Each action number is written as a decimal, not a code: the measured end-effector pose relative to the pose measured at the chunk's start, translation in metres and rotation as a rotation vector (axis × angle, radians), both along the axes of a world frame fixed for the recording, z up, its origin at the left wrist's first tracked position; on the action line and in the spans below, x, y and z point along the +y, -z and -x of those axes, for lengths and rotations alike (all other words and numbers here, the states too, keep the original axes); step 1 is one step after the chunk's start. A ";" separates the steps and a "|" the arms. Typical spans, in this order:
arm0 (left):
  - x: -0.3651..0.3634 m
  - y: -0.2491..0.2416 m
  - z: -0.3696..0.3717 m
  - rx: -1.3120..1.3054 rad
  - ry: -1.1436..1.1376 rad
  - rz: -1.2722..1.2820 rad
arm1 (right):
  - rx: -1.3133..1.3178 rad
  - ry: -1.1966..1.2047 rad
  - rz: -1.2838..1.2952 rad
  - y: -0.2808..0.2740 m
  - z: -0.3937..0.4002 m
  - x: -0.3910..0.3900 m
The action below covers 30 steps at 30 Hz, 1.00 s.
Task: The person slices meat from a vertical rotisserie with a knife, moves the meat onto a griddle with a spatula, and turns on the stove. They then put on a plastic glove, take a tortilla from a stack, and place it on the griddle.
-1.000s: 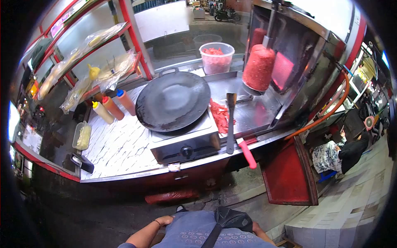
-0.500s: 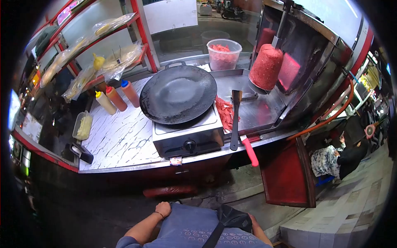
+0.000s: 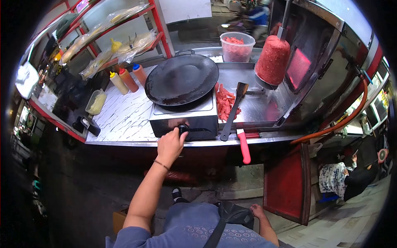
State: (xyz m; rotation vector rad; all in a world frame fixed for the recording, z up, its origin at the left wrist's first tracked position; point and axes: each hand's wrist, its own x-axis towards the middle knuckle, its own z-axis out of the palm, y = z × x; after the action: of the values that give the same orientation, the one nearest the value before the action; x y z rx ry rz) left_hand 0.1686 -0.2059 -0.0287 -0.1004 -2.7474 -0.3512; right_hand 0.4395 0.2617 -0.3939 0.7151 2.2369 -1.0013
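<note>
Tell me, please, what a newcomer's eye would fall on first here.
Probably the red meat cone on its vertical spit at upper right, beside a glowing heater panel. Next comes the broad black pan on the stove at centre, with the left hand at the stove's front knob.

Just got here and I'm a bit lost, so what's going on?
The person's left hand holds the black knob of the stove, which carries a bare dark pan. Their right hand is down by the black bag. Beside the stove lie red meat pieces and a spatula; a meat cone stands on the spit.
</note>
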 end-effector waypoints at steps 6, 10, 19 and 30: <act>0.005 0.020 0.021 -0.424 -0.154 -1.090 | -0.046 0.087 0.082 -0.005 -0.004 0.010; 0.014 0.041 0.021 -0.430 -0.205 -1.812 | 0.083 -0.003 0.092 0.019 -0.024 0.011; 0.001 0.038 0.020 -0.281 -0.116 -0.907 | 0.101 0.198 0.107 0.090 -0.066 0.016; -0.008 0.044 0.040 -0.484 -0.190 -1.859 | 0.168 0.393 0.263 0.182 -0.186 -0.052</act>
State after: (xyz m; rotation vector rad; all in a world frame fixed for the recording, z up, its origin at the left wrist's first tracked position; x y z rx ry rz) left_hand 0.1285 -0.2143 -0.0722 0.7498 -1.6206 -2.7240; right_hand 0.6255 0.2100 -0.5758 1.0038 2.0858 -1.5636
